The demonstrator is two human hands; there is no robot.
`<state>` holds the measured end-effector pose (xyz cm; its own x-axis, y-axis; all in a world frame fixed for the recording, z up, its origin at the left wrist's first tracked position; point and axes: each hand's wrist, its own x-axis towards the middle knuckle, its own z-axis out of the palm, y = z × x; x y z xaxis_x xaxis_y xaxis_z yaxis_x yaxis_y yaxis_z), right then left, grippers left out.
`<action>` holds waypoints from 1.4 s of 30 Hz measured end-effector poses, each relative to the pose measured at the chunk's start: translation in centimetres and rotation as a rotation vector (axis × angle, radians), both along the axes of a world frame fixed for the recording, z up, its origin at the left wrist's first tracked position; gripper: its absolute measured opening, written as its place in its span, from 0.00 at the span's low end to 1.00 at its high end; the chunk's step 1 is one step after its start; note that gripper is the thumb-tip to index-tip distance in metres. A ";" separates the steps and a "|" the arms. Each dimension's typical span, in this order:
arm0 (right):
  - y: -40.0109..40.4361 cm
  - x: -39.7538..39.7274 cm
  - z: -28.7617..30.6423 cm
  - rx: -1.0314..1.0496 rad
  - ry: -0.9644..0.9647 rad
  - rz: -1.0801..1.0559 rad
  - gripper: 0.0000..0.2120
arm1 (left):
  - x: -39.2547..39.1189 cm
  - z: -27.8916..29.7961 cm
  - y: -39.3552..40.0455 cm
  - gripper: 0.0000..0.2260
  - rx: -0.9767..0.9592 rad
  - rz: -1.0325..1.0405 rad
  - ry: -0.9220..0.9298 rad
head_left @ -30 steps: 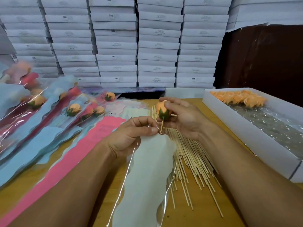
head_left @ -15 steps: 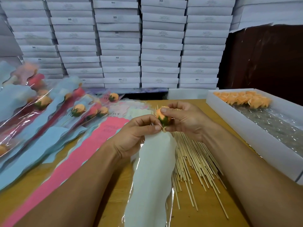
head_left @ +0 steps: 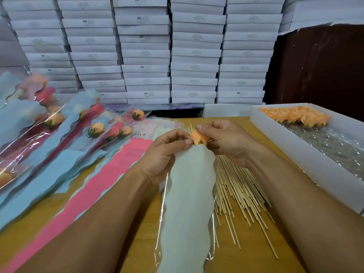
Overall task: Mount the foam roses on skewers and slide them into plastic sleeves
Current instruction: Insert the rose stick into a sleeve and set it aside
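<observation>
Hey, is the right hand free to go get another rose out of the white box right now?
Probably not yet. The right hand is pinching the orange rose at the mouth of the sleeve, so it is occupied. The path to the roses in the white box looks unobstructed once it lets go.

— How's the light?
— Even and soft, fairly bright. The arms throw only faint shadows on the table (head_left: 256, 261). The dark panel (head_left: 319, 71) at the right stays murky.

— Any glare?
— Thin bright streaks on the clear sleeve (head_left: 189, 203) edges, and sparkle on the film in the tray (head_left: 295, 154).

— Sharp?
— The middle is. The wrapped roses (head_left: 51, 123) at the left are smeared and soft. The stacked boxes (head_left: 145, 56) bow and lean outward toward the edges — wide-angle distortion.
</observation>
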<state>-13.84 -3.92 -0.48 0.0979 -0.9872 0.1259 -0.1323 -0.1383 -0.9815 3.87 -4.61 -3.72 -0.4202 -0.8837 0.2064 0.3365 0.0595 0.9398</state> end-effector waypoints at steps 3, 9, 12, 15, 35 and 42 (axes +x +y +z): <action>0.0 0.1 -0.1 -0.014 0.038 0.008 0.11 | 0.0 -0.1 -0.2 0.05 -0.010 0.036 -0.003; 0.1 0.4 -0.3 -0.001 0.069 0.071 0.15 | 0.1 -0.3 -0.7 0.05 -0.010 0.089 0.023; 0.1 0.6 -0.5 0.035 0.051 0.090 0.15 | 0.0 -0.3 -0.9 0.05 -0.017 0.134 0.018; 0.2 0.6 -0.6 0.081 0.060 0.126 0.18 | -0.2 -0.5 -0.9 0.05 -0.016 0.161 0.003; -2.2 -3.7 -0.8 0.097 -0.289 -0.334 0.04 | 0.9 -0.6 -0.2 0.17 0.280 -0.267 -0.336; -3.4 -4.7 -1.3 0.058 -0.452 -0.471 0.31 | 1.1 -0.5 0.0 0.11 0.248 -0.279 -0.384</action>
